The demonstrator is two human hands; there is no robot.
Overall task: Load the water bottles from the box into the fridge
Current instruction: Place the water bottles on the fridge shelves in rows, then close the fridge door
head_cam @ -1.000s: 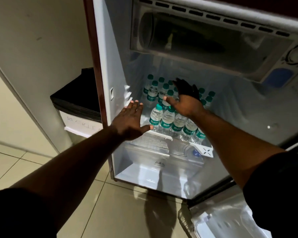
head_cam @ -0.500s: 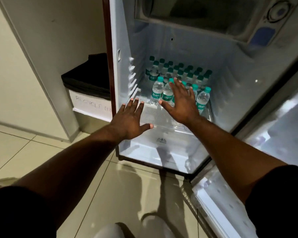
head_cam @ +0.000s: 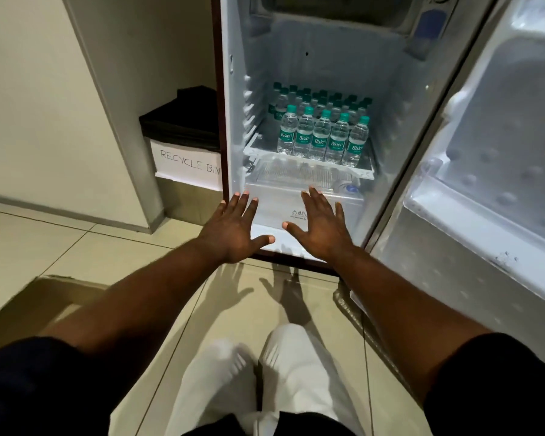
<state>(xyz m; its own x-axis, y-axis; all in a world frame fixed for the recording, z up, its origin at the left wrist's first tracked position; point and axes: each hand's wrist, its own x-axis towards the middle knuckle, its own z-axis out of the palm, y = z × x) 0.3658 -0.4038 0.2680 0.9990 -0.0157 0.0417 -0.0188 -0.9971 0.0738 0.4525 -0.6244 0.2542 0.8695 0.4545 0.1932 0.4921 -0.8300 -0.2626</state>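
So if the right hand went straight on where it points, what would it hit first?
Probably the clear drawer at the bottom of the fridge, below the water bottles. The open right hand aims at its front, though depth is hard to judge.

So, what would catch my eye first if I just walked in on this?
The rows of green-capped Bisleri water bottles, upright on the shelf of the open fridge, stand out first. In front of the clear drawer below them, the left hand and right hand are spread flat, holding nothing. Left of the fridge stands a black-lined box marked RECYCLE BIN.
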